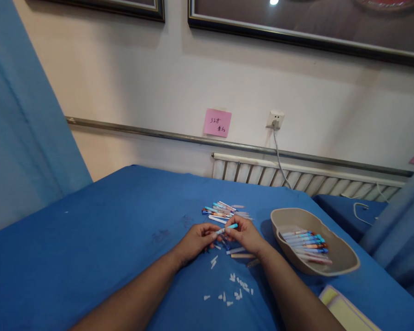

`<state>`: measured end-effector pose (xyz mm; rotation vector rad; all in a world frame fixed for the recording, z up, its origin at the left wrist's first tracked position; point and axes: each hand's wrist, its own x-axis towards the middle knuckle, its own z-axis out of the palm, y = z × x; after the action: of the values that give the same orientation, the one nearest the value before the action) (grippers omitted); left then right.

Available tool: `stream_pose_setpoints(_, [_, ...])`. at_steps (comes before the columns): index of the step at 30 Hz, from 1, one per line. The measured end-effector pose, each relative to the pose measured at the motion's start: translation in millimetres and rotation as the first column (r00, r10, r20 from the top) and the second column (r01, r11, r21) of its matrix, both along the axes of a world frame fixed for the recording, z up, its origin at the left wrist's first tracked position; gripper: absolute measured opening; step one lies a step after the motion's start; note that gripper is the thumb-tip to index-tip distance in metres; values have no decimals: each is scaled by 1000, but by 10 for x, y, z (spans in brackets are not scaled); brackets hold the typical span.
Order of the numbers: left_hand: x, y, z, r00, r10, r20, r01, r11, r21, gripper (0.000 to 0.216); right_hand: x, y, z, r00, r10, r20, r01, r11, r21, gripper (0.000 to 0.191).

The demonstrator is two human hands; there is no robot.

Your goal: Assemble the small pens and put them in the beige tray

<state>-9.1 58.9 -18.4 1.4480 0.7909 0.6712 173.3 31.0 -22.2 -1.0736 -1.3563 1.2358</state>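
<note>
Both of my hands meet over the blue table cloth (106, 239). My left hand (195, 241) and my right hand (244, 234) pinch the two ends of one pen (227, 228) with a turquoise tip. Just beyond them lies a loose pile of pens (224, 210). Two more pen barrels (239, 253) lie under my right wrist. Several small white caps (236, 287) are scattered on the cloth near my forearms. A beige oval tray (345, 264) to the right holds several pens (307, 243).
A yellow and white cloth (345, 310) lies at the front right edge. Behind the table are a radiator (296, 177), a wall socket with a cable (275, 120) and a pink note (217, 122). Blue curtains hang at the left (24, 138) and the right.
</note>
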Motion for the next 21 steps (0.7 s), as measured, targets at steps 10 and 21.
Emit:
stream_pose_setpoints(10, [-38, -96, 82, 978, 42, -206, 77, 839, 538, 21, -45, 1, -112, 943, -94, 319, 87, 996, 36, 32])
stream_pose_setpoints(21, [-41, -57, 35, 969, 75, -236, 68, 837, 542, 20, -93, 43, -185, 946, -203, 254, 163, 972, 169, 9])
